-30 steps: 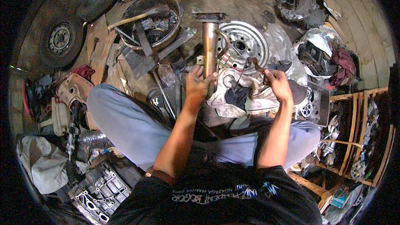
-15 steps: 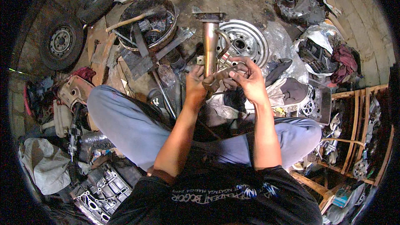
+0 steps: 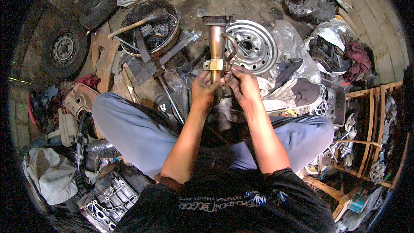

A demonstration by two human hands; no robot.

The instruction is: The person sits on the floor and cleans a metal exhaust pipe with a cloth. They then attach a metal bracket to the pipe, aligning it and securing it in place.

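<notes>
A shiny bronze-toned metal pipe (image 3: 217,43) stands in front of me, with a dark flange (image 3: 216,20) at its far end and a thin curved tube (image 3: 233,45) along its right side. Across its lower part lies a brass-coloured clamp (image 3: 214,65) with a bolt hole. My left hand (image 3: 206,89) is closed round the pipe's near end, just below the clamp. On the other side, my right hand (image 3: 243,84) has its fingers bent and pressed against the pipe beside the clamp; its fingertips are partly hidden.
Beyond the pipe lies a silver wheel rim (image 3: 252,45). At the left are a round pan (image 3: 172,30) with a wooden-handled brush and a tire (image 3: 64,48). An engine part (image 3: 110,198) sits at lower left, a wooden rack (image 3: 366,129) at right.
My right hand has moved left and lower, in against the pipe. The clamp now shows across the pipe's front, where only its left end was visible before.
</notes>
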